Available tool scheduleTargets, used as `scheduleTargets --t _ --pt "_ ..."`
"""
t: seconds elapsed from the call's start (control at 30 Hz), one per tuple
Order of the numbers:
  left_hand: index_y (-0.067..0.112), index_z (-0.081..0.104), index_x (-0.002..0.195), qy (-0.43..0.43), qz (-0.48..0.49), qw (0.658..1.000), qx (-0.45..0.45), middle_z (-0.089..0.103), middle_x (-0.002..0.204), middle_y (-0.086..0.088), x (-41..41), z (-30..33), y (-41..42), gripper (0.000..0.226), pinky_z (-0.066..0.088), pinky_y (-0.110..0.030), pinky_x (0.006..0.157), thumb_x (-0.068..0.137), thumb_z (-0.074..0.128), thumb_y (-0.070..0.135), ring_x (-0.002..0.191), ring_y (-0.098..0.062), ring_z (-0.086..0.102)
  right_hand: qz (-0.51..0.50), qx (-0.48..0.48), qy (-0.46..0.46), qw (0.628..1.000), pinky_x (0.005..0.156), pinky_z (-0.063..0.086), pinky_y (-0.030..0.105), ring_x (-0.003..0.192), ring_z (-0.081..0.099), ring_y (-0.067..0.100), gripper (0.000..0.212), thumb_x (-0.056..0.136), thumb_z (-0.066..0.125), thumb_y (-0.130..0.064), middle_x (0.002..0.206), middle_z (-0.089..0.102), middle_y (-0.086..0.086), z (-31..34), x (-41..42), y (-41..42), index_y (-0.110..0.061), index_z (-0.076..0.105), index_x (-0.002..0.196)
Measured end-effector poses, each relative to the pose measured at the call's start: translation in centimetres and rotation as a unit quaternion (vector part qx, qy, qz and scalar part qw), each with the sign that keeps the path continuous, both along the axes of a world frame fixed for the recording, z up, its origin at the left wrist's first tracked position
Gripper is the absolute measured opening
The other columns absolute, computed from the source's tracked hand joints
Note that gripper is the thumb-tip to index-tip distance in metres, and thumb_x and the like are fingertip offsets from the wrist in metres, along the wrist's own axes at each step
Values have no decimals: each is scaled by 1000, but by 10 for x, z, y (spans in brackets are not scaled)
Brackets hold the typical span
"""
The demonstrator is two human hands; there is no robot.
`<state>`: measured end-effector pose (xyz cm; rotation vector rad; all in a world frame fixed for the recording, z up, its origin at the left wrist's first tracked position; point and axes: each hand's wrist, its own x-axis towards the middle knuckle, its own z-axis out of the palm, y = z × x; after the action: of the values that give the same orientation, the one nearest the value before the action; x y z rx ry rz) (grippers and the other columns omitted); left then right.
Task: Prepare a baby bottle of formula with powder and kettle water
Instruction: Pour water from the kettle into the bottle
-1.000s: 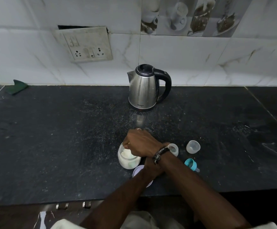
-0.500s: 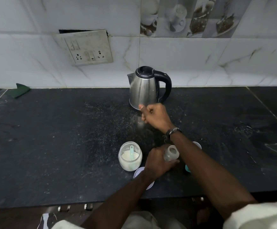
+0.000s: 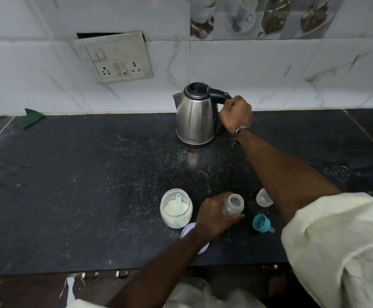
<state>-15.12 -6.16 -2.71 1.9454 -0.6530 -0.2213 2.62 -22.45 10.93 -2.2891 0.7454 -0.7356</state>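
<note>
The baby bottle (image 3: 233, 205) stands near the front edge of the dark table (image 3: 92, 185), open-mouthed and uncapped, with the left hand (image 3: 214, 218) curled round its side and gripping it. Just left of that hand sits a clear powder jar (image 3: 176, 208), its lid off, white powder inside and a pale green scoop (image 3: 178, 202) standing in it. The jar's round lid (image 3: 188, 230) lies flat at the front edge, partly under the left wrist. To the right of the bottle, a teal collar with its teat (image 3: 262, 223) lies on its side, and a clear cap (image 3: 263, 197) rests just behind it, partly hidden by the right forearm.

Toward the back edge, close to the tiled wall, stands the steel kettle (image 3: 195, 116), upright with its lid down. The right hand (image 3: 236, 114) is closed round its black handle. A dark band is on that wrist. A green cloth (image 3: 28, 118) lies at the back left corner, and a switch plate (image 3: 114, 57) hangs on the wall above.
</note>
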Motion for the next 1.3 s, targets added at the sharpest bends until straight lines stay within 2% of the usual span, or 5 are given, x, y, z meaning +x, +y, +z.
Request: scheduleTargets --t 0.3,0.47,0.63,0.87,1.3 --pt "25 67 116 -8 18 1000 -19 75 107 5 -1 -4 -2 55 56 -37 86 68 84 48 97 -12 70 -6 -26 15 1000 96 37 44 118 50 33 40 96 45 -41 121 56 13 1 36 -5 -8 59 114" --pt "25 67 117 -2 18 1000 -14 74 107 7 -1 -6 -3 56 55 -36 85 69 82 50 97 -10 70 25 -6 57 998 94 38 45 110 57 35 52 101 31 -46 113 65 14 -1 51 -7 -5 63 109" --pt "25 66 116 -19 23 1000 -4 74 106 6 -1 -6 -3 55 55 -35 84 69 82 49 96 -12 71 23 84 66 994 72 43 33 89 63 32 61 92 38 -57 96 69 12 4 60 -18 -5 70 90" --pt "24 65 117 -27 26 999 -6 74 108 6 -1 -6 -3 55 56 -34 84 71 84 46 96 -10 70 -5 125 85 988 78 37 31 111 58 32 53 95 36 -42 124 61 16 15 65 -17 -1 60 119" --pt "30 66 115 -11 29 999 -6 74 106 11 -1 -10 -3 52 56 -34 85 70 86 46 96 -4 69 -63 166 3 984 60 38 29 61 51 20 35 90 50 -34 64 55 2 11 14 -29 -6 54 68"
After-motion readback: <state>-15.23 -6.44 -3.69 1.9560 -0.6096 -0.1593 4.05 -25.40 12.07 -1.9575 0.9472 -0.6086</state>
